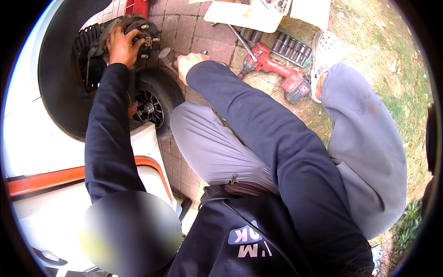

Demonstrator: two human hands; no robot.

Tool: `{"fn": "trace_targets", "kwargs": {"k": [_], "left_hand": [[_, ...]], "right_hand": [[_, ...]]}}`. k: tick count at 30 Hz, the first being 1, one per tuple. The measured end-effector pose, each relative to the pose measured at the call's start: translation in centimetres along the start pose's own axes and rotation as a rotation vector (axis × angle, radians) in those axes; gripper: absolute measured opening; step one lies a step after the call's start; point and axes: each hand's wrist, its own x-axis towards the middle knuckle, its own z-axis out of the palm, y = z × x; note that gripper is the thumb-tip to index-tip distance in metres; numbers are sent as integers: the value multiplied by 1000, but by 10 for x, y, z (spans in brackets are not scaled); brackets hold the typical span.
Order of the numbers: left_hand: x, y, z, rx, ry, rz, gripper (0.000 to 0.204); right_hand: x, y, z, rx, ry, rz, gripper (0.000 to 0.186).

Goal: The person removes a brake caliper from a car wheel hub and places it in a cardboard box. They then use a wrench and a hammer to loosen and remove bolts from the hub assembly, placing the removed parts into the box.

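Observation:
My left hand (123, 45) lies on the exposed wheel hub assembly (148, 40) inside the car's wheel arch, fingers bent over its top and spread apart. Metal studs stick out of the hub beside my fingertips. To the right, my right hand (188, 63) is closed in a fist around what looks like a hammer (164, 55); its grey head points toward the hub. My fingers hide most of its handle. Below the hub, a tyre on a black and silver rim (150, 107) sits partly beneath the car body.
A red cordless impact wrench (272, 67) rests on the ground beside a green tray of dark sockets (293, 48). White trays (244, 16) stand at the top, and a red metal piece (137, 8) near the hub. The white car body (32, 138) borders the left. A blurred oval hides the lower left.

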Motion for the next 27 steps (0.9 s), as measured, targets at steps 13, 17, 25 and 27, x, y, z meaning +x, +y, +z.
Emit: {"fn": "trace_targets", "kwargs": {"k": [13, 17, 25, 27], "left_hand": [[-25, 21, -9, -235, 141, 9, 31], [-28, 30, -12, -206, 137, 4, 34], [-31, 23, -1, -240, 249, 54, 33], [-30, 23, 2, -253, 280, 63, 34]], "right_hand": [[16, 3, -9, 9, 14, -6, 28], [10, 14, -4, 30, 3, 36, 28], [26, 5, -22, -231, -116, 0, 25], [38, -8, -39, -238, -79, -8, 28]]}}
